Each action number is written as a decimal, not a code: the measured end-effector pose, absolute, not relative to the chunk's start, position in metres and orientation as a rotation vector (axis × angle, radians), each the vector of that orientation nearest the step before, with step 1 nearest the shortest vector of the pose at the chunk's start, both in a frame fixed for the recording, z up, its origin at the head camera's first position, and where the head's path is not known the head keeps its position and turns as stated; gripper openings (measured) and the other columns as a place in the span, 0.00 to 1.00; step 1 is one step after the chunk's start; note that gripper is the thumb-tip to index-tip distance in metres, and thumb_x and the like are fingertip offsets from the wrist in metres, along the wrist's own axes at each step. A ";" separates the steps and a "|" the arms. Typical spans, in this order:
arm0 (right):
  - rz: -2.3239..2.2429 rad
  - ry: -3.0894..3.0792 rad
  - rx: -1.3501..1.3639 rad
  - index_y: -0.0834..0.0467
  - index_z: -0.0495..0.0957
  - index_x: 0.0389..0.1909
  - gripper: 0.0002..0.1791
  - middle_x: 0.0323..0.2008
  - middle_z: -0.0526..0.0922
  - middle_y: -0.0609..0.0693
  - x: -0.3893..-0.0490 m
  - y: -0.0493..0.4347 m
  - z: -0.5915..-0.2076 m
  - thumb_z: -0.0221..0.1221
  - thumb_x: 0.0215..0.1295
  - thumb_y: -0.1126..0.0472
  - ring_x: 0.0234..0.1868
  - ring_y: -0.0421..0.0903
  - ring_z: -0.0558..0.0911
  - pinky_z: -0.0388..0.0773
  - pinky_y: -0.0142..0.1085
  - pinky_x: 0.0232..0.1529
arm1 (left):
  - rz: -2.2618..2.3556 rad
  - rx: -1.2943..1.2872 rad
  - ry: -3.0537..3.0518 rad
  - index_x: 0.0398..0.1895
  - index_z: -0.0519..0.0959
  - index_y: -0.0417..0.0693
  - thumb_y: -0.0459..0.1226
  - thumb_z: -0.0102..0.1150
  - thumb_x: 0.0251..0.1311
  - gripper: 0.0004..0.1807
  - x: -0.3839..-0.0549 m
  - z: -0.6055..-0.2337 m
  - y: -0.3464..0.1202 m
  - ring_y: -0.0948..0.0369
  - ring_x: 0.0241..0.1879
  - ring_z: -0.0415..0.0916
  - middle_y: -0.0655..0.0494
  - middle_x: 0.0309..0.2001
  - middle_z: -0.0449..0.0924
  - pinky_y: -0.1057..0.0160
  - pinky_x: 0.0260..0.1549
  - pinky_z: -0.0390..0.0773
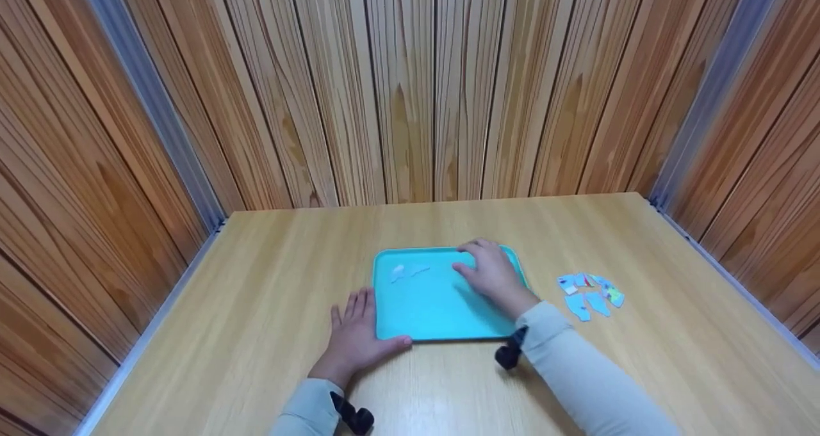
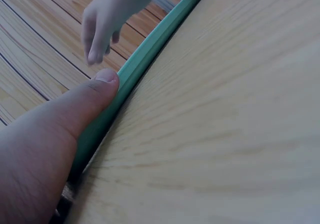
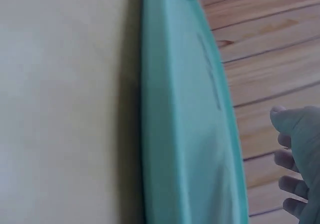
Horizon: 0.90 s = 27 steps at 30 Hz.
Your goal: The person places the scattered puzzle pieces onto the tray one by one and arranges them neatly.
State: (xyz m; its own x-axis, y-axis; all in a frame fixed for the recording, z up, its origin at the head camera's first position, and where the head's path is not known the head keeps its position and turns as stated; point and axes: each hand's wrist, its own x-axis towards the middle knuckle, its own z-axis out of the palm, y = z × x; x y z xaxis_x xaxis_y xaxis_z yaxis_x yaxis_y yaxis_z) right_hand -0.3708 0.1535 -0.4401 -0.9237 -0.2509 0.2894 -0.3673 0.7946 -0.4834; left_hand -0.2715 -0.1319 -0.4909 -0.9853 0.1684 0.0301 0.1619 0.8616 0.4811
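Note:
A turquoise tray [image 1: 442, 308] lies on the table. My left hand [image 1: 355, 340] touches its near left corner, fingers straight along the left side and thumb at the front edge; in the left wrist view the thumb [image 2: 95, 94] meets the tray's outer wall. Over the right part of the tray is my right hand [image 1: 493, 273], fingers spread and a little bent, with nothing visible in them. The right wrist view shows this hand [image 3: 302, 159] beyond the tray wall. Two small pale pieces, one irregular [image 1: 398, 272] and one thin [image 1: 420, 271], lie in the tray's far left part.
To the right of the tray, several light blue, colourfully printed flat pieces [image 1: 597, 303] lie in a loose ring on the wooden table [image 1: 256, 308]. Wood-plank walls [image 1: 410, 90] stand behind and at both sides.

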 end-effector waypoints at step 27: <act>1.151 -2.679 0.340 0.64 0.73 0.66 0.28 0.64 0.73 0.67 -0.343 0.339 -0.470 0.59 0.74 0.51 0.65 0.68 0.72 0.67 0.62 0.64 | 0.782 0.281 3.036 0.81 0.43 0.38 0.79 0.55 0.47 0.72 -0.272 -0.491 -0.131 0.42 0.80 0.34 0.39 0.81 0.41 0.32 0.71 0.29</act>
